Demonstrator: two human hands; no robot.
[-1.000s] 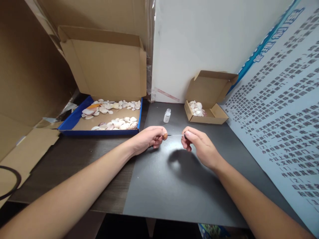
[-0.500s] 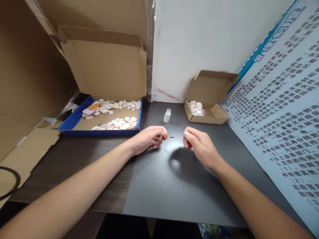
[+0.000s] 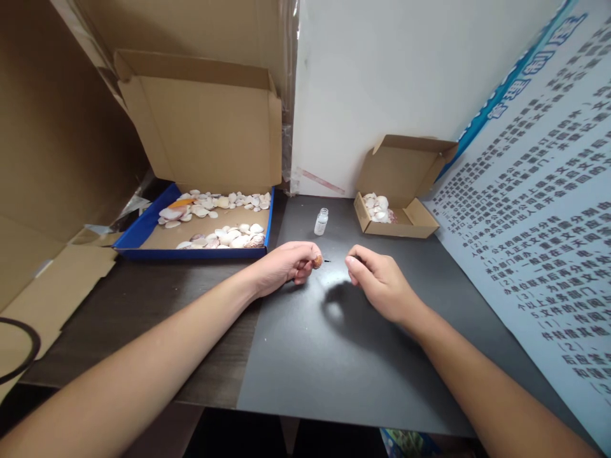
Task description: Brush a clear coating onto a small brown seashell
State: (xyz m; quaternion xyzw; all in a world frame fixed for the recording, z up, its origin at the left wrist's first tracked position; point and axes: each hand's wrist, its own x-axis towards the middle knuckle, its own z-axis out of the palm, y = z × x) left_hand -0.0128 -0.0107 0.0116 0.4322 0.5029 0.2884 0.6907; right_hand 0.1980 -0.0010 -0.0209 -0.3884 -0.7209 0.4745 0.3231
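My left hand pinches a small reddish-brown seashell between thumb and fingertips, just over the dark mat. Facing it, my right hand is closed, thumb against the fingers, around what looks like a thin brush. Only the brush's dark tip shows clearly, close to the shell with a small gap between them; its shaft is barely visible. Behind the hands stands a small clear glass bottle, uncapped, with a whitish label or contents.
At the left, a blue-edged cardboard box with its lid up holds many pale shells. A smaller open cardboard box with white shells stands back right. A printed poster borders the right side of the grey mat.
My right hand has shifted slightly left, bringing the dark tip nearer the shell. My left hand keeps its pinch on the shell, nearly still.
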